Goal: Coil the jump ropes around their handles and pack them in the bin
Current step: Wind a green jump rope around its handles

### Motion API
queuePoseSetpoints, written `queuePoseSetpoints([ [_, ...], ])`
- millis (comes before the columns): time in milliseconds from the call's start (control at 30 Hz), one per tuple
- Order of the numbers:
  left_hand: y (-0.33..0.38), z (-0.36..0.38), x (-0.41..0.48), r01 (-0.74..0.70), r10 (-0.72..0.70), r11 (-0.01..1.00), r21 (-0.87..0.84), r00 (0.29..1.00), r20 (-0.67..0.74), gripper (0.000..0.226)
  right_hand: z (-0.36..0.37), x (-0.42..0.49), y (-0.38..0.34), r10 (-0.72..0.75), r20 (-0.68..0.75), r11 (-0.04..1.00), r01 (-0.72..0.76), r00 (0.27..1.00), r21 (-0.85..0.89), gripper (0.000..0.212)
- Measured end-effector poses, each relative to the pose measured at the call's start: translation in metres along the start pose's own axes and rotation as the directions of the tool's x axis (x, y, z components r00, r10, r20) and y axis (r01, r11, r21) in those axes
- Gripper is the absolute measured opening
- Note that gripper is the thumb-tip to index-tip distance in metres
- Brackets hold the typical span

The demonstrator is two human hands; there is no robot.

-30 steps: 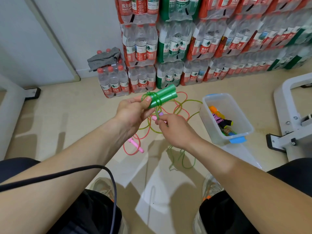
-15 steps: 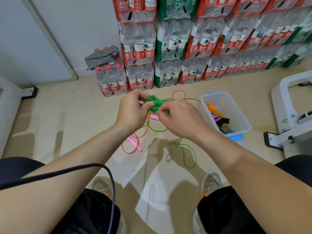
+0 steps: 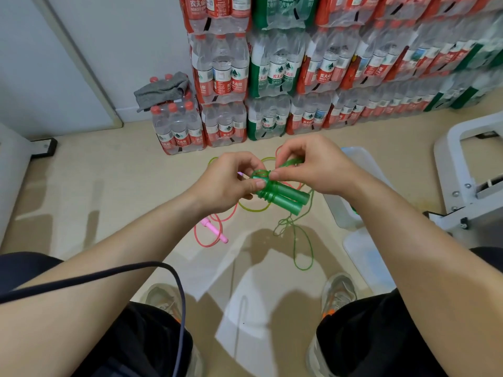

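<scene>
With the green handles [image 3: 285,197] gripped in the left hand [image 3: 228,183] above the floor [image 3: 109,200] and the cord [image 3: 294,240] pinched by the right hand [image 3: 315,167] fingers [image 3: 288,153], wound turns could be slackened if tension is lost.

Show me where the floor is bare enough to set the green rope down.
Widest bare floor: left of the pink rope, out to the white panel, below the bottle packs. A narrower strip lies between the bin and the white frame. Crowded: under the left hand and right hand holding the green rope, where loose ropes tangle.
</scene>
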State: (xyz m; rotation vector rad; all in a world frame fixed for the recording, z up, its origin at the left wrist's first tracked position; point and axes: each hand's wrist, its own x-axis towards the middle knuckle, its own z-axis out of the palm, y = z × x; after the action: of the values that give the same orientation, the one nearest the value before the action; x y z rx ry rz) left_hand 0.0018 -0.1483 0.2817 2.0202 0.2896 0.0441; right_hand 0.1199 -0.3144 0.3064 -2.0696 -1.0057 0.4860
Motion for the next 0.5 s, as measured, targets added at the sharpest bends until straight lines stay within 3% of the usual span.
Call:
queuePoseSetpoints([
  [133, 0.010, -0.009, -0.003, 0.043, -0.031, 0.975, -0.219, 0.998, 0.060, 0.014, 0.001, -0.001, 0.014, 0.054, 0.044, 0.947, -0.066, 0.998, 0.314, 0.017],
  [233, 0.012, -0.012, -0.006, 0.099, -0.053, 0.916, -0.389, 0.991, 0.127, 0.014, 0.008, -0.005, 0.015, 0.123, 0.184, 0.792, -0.209, 0.975, 0.573, 0.014],
  [300, 0.011, -0.012, -0.006, 0.134, -0.071, 0.851, -0.508, 0.988, 0.140, 0.014, 0.019, -0.008, 0.013, 0.182, 0.261, 0.665, -0.314, 0.948, 0.677, 0.026],
  [433, 0.007, -0.013, -0.003, 0.140, -0.176, 0.750, -0.647, 0.984, 0.009, 0.014, 0.050, -0.012, 0.013, 0.315, 0.295, 0.541, -0.426, 0.902, 0.726, 0.027],
  [500, 0.003, -0.012, 0.000, 0.138, -0.254, 0.760, -0.635, 0.962, -0.095, 0.013, 0.063, -0.012, 0.011, 0.356, 0.246, 0.596, -0.421, 0.902, 0.684, 0.032],
])
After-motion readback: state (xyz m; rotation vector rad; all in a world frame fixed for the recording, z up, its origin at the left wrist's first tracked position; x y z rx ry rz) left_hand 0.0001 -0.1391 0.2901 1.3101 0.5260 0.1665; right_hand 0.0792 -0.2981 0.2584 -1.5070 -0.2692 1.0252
